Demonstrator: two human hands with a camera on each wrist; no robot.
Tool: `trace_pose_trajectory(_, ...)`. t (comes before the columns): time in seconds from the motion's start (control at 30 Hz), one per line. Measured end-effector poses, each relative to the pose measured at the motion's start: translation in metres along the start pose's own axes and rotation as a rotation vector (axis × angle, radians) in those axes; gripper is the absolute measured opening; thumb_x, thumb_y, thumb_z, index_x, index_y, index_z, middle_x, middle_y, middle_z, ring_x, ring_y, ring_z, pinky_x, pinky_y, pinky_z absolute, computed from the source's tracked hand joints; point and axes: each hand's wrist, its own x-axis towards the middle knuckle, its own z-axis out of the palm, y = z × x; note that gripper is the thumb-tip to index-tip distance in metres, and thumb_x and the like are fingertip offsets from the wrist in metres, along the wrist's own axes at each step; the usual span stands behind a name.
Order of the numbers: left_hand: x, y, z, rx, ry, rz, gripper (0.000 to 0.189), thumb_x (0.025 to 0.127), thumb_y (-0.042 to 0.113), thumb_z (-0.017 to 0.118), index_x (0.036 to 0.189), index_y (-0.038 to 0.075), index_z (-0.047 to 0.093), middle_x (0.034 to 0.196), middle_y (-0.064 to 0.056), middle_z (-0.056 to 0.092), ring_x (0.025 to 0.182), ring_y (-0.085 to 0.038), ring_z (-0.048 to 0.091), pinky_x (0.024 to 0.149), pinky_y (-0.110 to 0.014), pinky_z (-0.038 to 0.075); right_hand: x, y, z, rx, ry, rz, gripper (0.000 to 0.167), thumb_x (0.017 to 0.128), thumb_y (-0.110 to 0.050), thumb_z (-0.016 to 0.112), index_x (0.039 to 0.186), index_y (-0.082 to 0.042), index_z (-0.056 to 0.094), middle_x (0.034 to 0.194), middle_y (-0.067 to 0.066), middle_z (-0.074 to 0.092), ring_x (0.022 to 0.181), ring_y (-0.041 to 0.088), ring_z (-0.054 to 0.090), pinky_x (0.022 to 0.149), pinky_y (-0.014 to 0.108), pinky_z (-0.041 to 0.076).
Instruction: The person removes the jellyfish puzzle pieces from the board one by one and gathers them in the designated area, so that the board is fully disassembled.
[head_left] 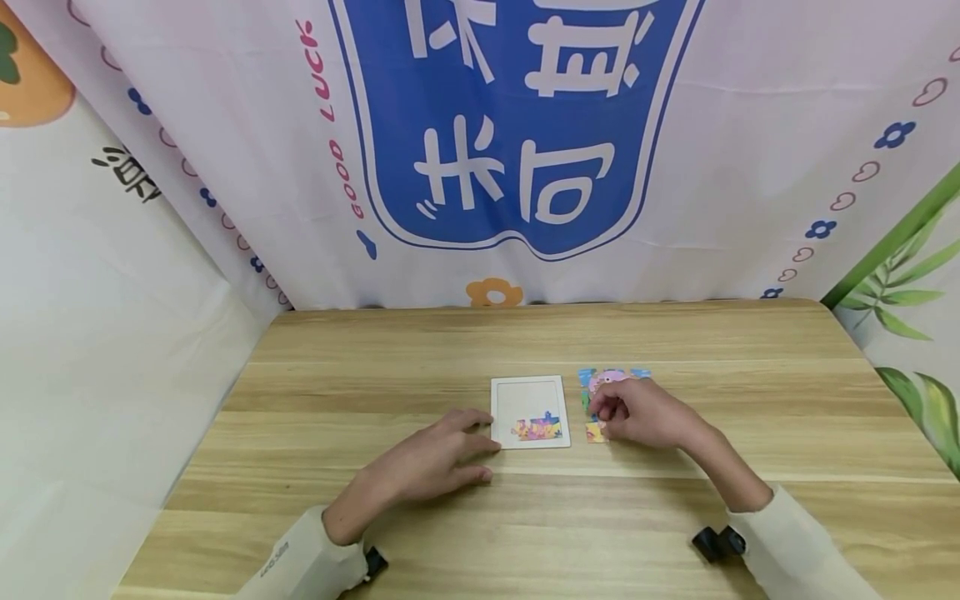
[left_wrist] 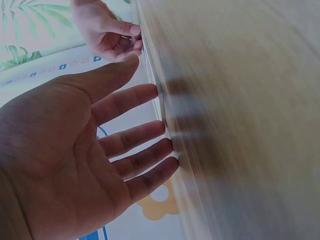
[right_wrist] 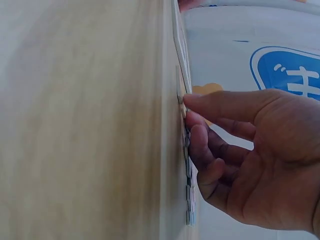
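A square white puzzle tray (head_left: 528, 393) lies on the table, with a few joined jigsaw pieces (head_left: 540, 428) in its lower right part. My left hand (head_left: 442, 457) rests at the tray's left edge, fingers spread and fairly straight, fingertips touching the rim. To the right of the tray, my right hand (head_left: 645, 412) has its thumb and index finger pinched at a yellow puzzle piece (head_left: 595, 432); the other fingers are curled. Beyond and partly beneath that hand lie colourful puzzle pieces (head_left: 606, 377), some covered by it. In the right wrist view, the thumb tip meets the piece's edge near the tabletop.
The wood-grain table (head_left: 360, 367) reaches back to a printed cloth curtain (head_left: 720, 208) with a blue panel. White cloth (head_left: 90, 333) hangs on the left side, and a leaf-printed one (head_left: 907, 375) on the right.
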Motion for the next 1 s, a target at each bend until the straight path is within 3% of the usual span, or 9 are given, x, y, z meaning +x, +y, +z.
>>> trace_pose_trajectory(0.37, 0.000, 0.000, 0.000, 0.010, -0.004, -0.003, 0.037, 0.105, 0.036, 0.071, 0.138, 0.018, 0.075, 0.161, -0.010, 0.053, 0.150, -0.029, 0.049, 0.120, -0.048, 0.049, 0.000, -0.005, 0.002, -0.032, 0.021, 0.039, 0.019, 0.088, 0.004, 0.079, 0.102, -0.008, 0.074, 0.090, -0.002, 0.068, 0.082, 0.009, 0.059, 0.072, 0.021, 0.051)
trace_pose_trajectory(0.57, 0.000, 0.000, 0.000, 0.008, -0.007, -0.003, 0.037, 0.105, 0.035, 0.072, 0.137, 0.017, 0.075, 0.161, -0.012, 0.053, 0.150, -0.030, 0.049, 0.121, -0.049, 0.048, 0.002, -0.005, 0.003, -0.057, 0.048, 0.011, 0.018, 0.089, 0.003, 0.080, 0.101, -0.010, 0.075, 0.092, -0.002, 0.068, 0.083, 0.008, 0.059, 0.072, 0.021, 0.052)
trace_pose_trajectory(0.7, -0.001, 0.001, -0.001, 0.009, -0.016, -0.005, 0.039, 0.105, 0.036, 0.072, 0.139, 0.017, 0.074, 0.162, -0.012, 0.052, 0.152, -0.030, 0.048, 0.122, -0.050, 0.047, 0.007, -0.007, 0.008, -0.055, 0.063, -0.028, 0.016, 0.090, 0.000, 0.082, 0.102, -0.008, 0.076, 0.094, 0.000, 0.069, 0.083, 0.007, 0.060, 0.072, 0.022, 0.053)
trace_pose_trajectory(1.0, 0.001, 0.006, -0.002, 0.055, -0.034, 0.004, 0.043, 0.104, 0.037, 0.072, 0.143, 0.017, 0.071, 0.163, -0.014, 0.050, 0.152, -0.031, 0.048, 0.123, -0.050, 0.046, 0.022, -0.025, 0.017, -0.044, 0.039, 0.004, 0.014, 0.093, 0.002, 0.077, 0.103, -0.009, 0.075, 0.088, -0.003, 0.068, 0.078, 0.010, 0.060, 0.071, 0.022, 0.052)
